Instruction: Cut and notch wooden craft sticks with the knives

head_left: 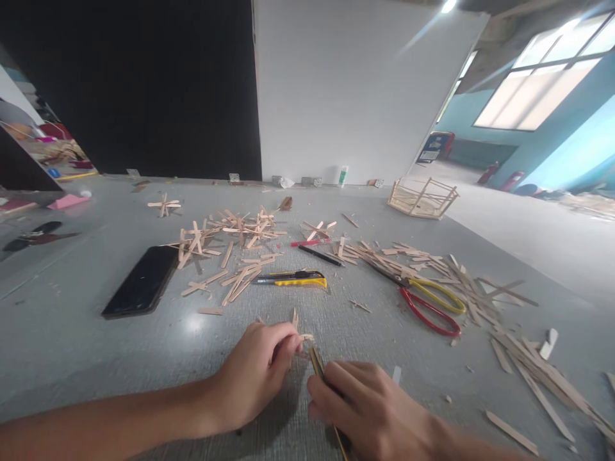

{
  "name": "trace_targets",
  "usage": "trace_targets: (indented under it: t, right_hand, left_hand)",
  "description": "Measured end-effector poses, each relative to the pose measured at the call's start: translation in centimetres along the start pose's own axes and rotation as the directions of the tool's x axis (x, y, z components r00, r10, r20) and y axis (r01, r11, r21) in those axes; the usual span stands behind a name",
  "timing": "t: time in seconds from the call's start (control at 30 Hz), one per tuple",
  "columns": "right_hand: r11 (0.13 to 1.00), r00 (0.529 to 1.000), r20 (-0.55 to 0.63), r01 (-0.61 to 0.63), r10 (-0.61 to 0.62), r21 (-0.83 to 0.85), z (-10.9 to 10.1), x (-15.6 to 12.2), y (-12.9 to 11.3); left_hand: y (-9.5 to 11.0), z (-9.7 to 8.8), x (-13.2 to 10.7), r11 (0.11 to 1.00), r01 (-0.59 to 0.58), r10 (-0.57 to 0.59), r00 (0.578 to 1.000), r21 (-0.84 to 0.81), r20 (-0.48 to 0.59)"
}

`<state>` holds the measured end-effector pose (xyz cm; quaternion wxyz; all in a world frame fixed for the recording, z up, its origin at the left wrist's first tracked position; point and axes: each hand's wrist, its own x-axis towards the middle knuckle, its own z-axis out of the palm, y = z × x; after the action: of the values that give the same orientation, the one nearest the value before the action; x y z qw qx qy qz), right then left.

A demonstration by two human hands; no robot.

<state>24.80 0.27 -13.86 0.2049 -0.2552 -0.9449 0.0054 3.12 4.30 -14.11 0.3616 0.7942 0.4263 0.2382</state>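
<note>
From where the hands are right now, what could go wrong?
The narrow strip in the right hand points close to the left hand; a slip might jab its fingers. The wooden piece at their tips is small and might slip free. The scissors lie against loose sticks, so lifting them may scatter some.

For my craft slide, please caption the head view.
Left hand pinching a wood bit, right hand gripping a slim object, with sticks, cutter, scissors and phone beyond.
</note>
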Motion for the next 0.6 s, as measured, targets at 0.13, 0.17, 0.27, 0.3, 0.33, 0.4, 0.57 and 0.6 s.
trace_targets:
  t: [0.13,0.17,0.27,0.3,0.33,0.4,0.57,0.6]
  right_hand:
    - [1.0,1.0,0.008,0.016,-0.016,-0.016,-0.3,0.2,-0.2]
    - [1.0,1.0,0.013,0.014,-0.014,-0.014,-0.4,0.3,-0.2]
    - [1.0,1.0,0.009,-0.01,0.01,-0.004,-0.4,0.5,-0.2]
    - [1.0,1.0,-0.003,-0.022,0.022,0.001,-0.3,0.5,-0.2]
    - [0.999,0.999,-0.024,-0.033,0.033,0.004,-0.3,0.5,-0.1]
    - [0.998,0.996,-0.071,-0.057,0.057,-0.004,-0.1,0.3,0.0]
    - [0.95,0.944,-0.111,-0.312,0.309,-0.01,0.4,-0.1,0.7]
    - [0.933,0.929,-0.089,-0.361,0.36,0.002,0.4,0.0,0.8]
  left_hand:
    - [0.0,-0.2,0.1,0.996,0.018,-0.018,1.0,-0.09,0.001]
    - [0.0,-0.3,0.1,0.994,0.019,-0.018,1.0,-0.11,0.011]
    - [-0.3,-0.3,0.1,0.989,0.026,-0.021,0.999,-0.147,0.038]
    - [-0.4,-0.3,0.1,0.988,0.031,-0.026,0.999,-0.153,0.037]
    - [-0.5,-0.3,0.2,0.987,0.036,-0.031,0.999,-0.158,0.033]
    - [-0.6,-0.2,0.2,0.982,0.048,-0.045,0.999,-0.181,0.02]
    - [-0.2,-0.3,0.0,0.994,0.017,-0.014,1.0,-0.107,0.026]
    - [-0.2,-0.3,0.0,0.998,0.004,-0.002,1.0,-0.061,0.027]
